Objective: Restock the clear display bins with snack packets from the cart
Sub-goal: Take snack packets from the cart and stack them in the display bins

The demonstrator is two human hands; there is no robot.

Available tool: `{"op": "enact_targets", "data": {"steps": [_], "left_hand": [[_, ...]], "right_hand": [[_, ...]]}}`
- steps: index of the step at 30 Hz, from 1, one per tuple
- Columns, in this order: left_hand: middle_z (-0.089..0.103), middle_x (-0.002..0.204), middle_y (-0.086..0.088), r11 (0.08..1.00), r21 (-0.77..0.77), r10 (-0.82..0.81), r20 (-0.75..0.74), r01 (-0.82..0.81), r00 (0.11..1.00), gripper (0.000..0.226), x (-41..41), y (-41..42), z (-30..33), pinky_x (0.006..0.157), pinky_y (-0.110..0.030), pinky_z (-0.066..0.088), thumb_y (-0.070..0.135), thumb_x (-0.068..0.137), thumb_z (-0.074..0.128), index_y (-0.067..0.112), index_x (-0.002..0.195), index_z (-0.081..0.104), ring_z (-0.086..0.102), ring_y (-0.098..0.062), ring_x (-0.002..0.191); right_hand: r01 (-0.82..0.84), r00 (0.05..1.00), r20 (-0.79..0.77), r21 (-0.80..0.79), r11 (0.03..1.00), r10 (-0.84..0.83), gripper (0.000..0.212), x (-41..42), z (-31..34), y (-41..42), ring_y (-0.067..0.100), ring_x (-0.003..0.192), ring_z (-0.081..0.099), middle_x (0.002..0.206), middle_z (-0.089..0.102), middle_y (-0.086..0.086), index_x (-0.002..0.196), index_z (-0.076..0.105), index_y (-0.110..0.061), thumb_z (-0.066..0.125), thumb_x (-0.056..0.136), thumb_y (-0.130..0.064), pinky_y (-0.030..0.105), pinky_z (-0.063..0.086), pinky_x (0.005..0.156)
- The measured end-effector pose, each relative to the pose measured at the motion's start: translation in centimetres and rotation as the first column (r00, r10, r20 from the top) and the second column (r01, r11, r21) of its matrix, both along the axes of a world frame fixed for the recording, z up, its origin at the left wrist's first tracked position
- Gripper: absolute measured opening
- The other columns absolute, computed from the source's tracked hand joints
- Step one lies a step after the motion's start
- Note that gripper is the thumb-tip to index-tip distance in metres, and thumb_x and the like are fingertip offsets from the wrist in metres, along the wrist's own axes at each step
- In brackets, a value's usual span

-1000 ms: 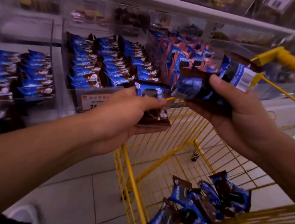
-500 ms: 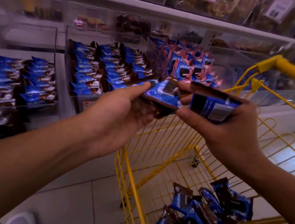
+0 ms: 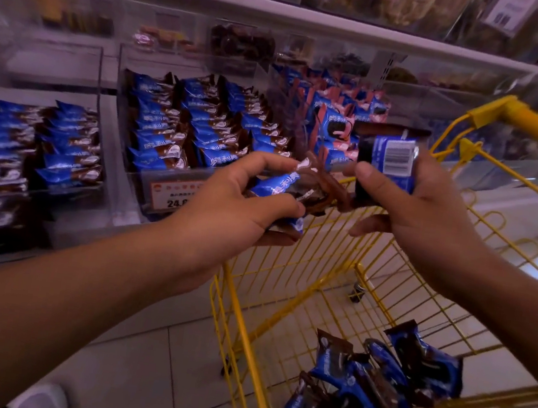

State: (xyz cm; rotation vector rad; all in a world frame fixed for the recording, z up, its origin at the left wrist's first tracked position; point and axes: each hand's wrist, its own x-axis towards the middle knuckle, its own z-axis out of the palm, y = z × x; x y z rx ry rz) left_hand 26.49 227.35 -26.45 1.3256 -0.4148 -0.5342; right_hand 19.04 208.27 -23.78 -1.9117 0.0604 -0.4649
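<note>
Holding packets [image 3: 280, 188] in your left hand [image 3: 225, 208], you pinch another packet [image 3: 392, 159] with your right hand [image 3: 426, 205] above the cart's [image 3: 244, 321] front edge.

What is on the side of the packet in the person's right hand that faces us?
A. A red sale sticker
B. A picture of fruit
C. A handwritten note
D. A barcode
D: the packet held by the right hand shows a white panel with black barcode stripes.

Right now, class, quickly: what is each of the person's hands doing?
Left hand: grips blue snack packets, fingers curled round them.
Right hand: holds one blue packet, barcode side showing.
</note>
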Motion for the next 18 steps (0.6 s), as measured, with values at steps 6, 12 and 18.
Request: {"op": "enact_targets", "data": {"steps": [6,12,18], "left_hand": [[0.076,0.082,-0.003,0.994,0.086,-0.071,0.060,0.065,0.996,0.036,-0.2,-0.2,0.2,0.068,-0.026,0.058,0.004,0.085,0.068,0.030,0.110,0.070,0.073,-0.015,0.072],[0.070,0.117,-0.016,0.959,-0.159,-0.267,-0.227,0.235,0.937,0.044,-0.5,-0.4,0.6,0.079,-0.035,0.060,-0.008,0.086,0.051,0.011,0.124,0.063,0.067,-0.025,0.098],[0.066,0.123,-0.019,0.941,-0.288,-0.258,-0.266,0.179,0.929,0.079,0.2,0.4,0.6,0.070,-0.042,0.059,-0.011,0.065,0.058,0.020,0.138,0.049,0.073,-0.031,0.086]], "right_hand": [[-0.061,0.995,0.050,-0.425,0.903,0.091,0.029,-0.2,-0.3,-0.1,0.012,0.093,0.061,0.107,0.062,-0.002,0.124,0.058,-0.029,0.061,0.096,-0.034,0.027,0.051,0.074],[-0.104,0.993,-0.043,-0.739,0.666,0.108,0.063,-1.0,-0.3,0.9,0.013,0.110,0.043,0.114,0.041,-0.006,0.146,0.040,-0.032,0.024,0.090,-0.058,0.025,0.035,0.093],[-0.087,0.974,0.115,-0.600,0.795,0.194,0.069,-1.3,0.2,0.4,0.015,0.122,0.050,0.128,0.045,-0.002,0.151,0.035,-0.021,0.063,0.089,-0.035,0.027,0.046,0.100]]}}
